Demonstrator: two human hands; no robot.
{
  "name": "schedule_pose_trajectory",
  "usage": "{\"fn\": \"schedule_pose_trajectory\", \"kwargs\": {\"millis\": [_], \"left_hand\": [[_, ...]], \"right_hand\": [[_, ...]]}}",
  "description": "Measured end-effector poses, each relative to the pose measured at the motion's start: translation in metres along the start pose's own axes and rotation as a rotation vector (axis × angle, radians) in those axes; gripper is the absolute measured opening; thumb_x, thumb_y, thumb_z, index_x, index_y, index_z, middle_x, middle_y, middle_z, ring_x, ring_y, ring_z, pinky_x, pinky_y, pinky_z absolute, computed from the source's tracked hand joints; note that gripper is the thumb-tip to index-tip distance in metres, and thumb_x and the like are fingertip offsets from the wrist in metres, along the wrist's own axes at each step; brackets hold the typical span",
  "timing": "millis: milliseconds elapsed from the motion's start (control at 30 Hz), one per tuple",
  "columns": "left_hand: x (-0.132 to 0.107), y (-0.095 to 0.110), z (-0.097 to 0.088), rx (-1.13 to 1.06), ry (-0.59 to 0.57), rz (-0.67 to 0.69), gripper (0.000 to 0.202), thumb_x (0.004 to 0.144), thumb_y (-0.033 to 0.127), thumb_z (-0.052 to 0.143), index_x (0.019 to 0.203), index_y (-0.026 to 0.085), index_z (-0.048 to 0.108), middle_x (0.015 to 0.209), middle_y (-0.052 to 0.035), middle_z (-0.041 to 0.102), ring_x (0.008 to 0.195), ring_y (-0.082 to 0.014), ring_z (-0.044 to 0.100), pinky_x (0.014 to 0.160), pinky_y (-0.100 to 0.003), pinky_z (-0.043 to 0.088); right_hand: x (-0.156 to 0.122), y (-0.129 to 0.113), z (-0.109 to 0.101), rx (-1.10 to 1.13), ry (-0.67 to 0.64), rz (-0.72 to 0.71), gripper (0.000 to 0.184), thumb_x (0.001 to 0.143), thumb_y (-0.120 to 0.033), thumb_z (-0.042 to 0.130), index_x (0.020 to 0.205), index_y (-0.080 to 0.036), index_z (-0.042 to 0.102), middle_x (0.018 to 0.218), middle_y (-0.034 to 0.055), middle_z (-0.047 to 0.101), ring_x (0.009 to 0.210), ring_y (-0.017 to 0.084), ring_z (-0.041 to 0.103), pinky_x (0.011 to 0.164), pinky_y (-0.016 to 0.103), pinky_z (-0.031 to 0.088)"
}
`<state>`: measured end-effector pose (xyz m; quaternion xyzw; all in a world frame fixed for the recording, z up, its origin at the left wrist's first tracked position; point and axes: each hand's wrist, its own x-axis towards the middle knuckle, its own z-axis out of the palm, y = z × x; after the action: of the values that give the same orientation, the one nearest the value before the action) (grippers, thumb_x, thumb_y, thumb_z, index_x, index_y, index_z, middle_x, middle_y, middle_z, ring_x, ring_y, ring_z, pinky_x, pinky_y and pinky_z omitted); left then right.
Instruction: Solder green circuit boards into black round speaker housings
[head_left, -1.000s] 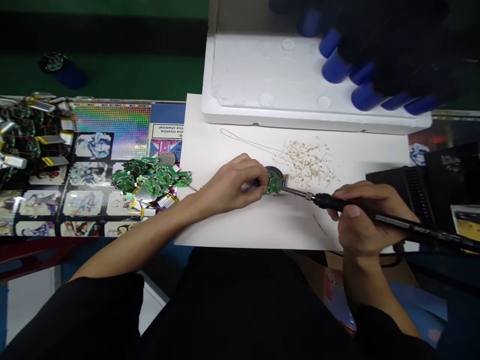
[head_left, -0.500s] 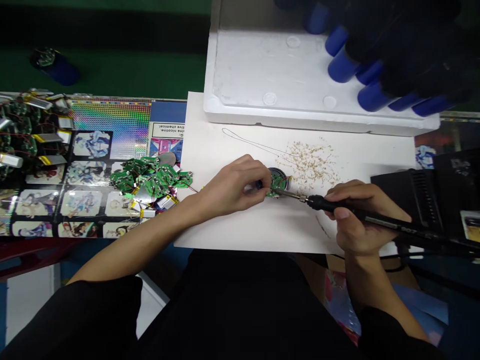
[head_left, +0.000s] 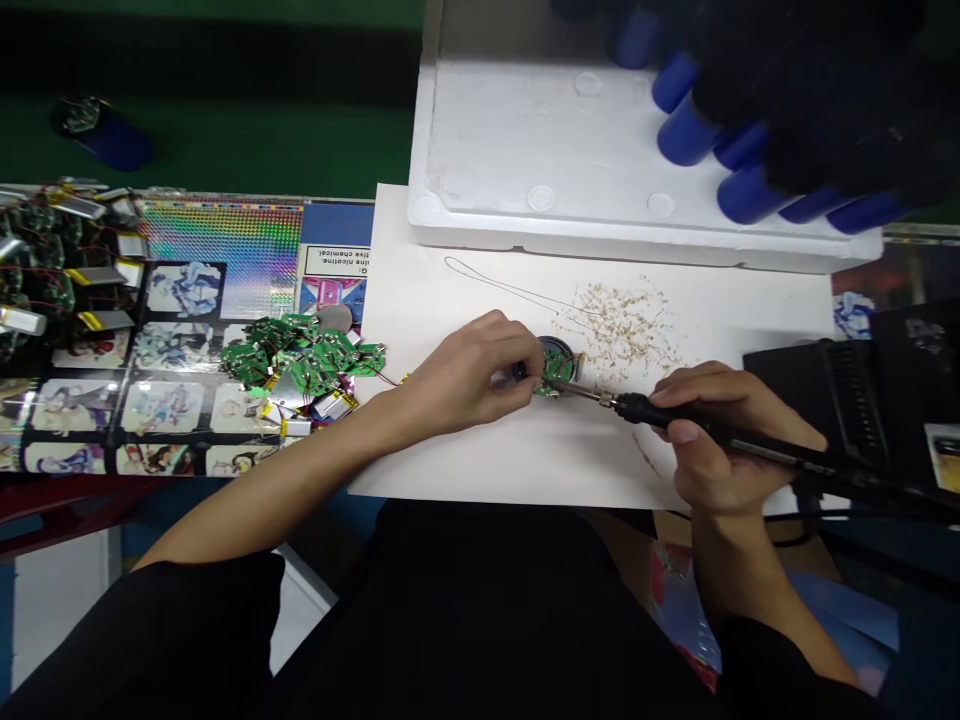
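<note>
Soldering iron [head_left: 660,408] at circuit board [head_left: 556,368] (probably touching).

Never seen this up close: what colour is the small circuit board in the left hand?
The circuit board is green, clearest in the head view.
</note>
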<state>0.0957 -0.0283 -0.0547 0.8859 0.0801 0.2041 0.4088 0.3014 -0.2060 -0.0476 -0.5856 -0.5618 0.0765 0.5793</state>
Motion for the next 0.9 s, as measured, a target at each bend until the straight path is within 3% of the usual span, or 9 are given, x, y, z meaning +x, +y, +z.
{"fn": "schedule_pose_trajectory", "kwargs": {"millis": [400, 500, 667, 733, 800, 900], "left_hand": [[0.001, 0.002, 0.001, 0.009, 0.001, -0.032, 0.011, 0.096, 0.012, 0.059, 0.090, 0.020, 0.064, 0.097, -0.0048, 0.077, 0.094, -0.0208, 0.069, 0.091, -0.036, 0.053], [0.001, 0.002, 0.001, 0.005, 0.005, -0.025, 0.012, 0.097, 0.012, 0.058, 0.090, 0.020, 0.064, 0.096, -0.0045, 0.077, 0.093, -0.0204, 0.069, 0.091, -0.036, 0.053], [0.000, 0.002, 0.000, 0.003, 0.000, -0.018, 0.011, 0.096, 0.012, 0.059, 0.090, 0.020, 0.065, 0.097, -0.0046, 0.077, 0.092, -0.0199, 0.067, 0.090, -0.036, 0.053], [0.000, 0.002, 0.000, 0.002, -0.003, -0.031, 0.011, 0.096, 0.013, 0.059, 0.090, 0.020, 0.065, 0.097, -0.0044, 0.076, 0.092, -0.0199, 0.067, 0.090, -0.036, 0.053], [0.000, 0.002, 0.000, -0.001, -0.005, -0.033, 0.011, 0.096, 0.013, 0.059, 0.091, 0.020, 0.065, 0.097, -0.0041, 0.076, 0.093, -0.0200, 0.067, 0.090, -0.036, 0.053], [0.001, 0.001, 0.000, -0.004, -0.008, -0.022, 0.010, 0.095, 0.012, 0.060, 0.092, 0.020, 0.065, 0.097, -0.0040, 0.076, 0.094, -0.0199, 0.067, 0.091, -0.036, 0.053]], "right_hand": [[0.002, -0.002, -0.002, -0.034, -0.029, -0.022, 0.008, 0.086, -0.026, 0.076, 0.093, -0.024, 0.079, 0.071, 0.0047, 0.073, 0.059, 0.022, 0.068, 0.046, 0.033, 0.050], [0.004, 0.000, -0.003, -0.012, 0.059, -0.071, 0.009, 0.084, -0.027, 0.077, 0.092, -0.023, 0.081, 0.066, 0.0035, 0.071, 0.055, 0.022, 0.066, 0.046, 0.035, 0.051], [0.009, 0.002, -0.005, -0.025, 0.410, -0.126, 0.018, 0.082, -0.038, 0.085, 0.081, -0.020, 0.084, 0.058, 0.0012, 0.067, 0.040, 0.017, 0.059, 0.032, 0.028, 0.036], [0.008, -0.001, -0.003, 0.000, 0.453, -0.071, 0.025, 0.089, -0.045, 0.083, 0.093, -0.021, 0.086, 0.067, 0.0026, 0.072, 0.039, 0.018, 0.063, 0.027, 0.026, 0.035], [0.005, -0.006, 0.001, 0.051, 0.384, 0.012, 0.034, 0.096, -0.051, 0.077, 0.115, -0.024, 0.084, 0.087, 0.0065, 0.081, 0.050, 0.024, 0.074, 0.027, 0.029, 0.045], [-0.003, -0.014, 0.011, 0.118, 0.227, 0.091, 0.032, 0.105, -0.041, 0.067, 0.135, -0.032, 0.075, 0.111, 0.0074, 0.084, 0.065, 0.025, 0.081, 0.036, 0.033, 0.058]]}}
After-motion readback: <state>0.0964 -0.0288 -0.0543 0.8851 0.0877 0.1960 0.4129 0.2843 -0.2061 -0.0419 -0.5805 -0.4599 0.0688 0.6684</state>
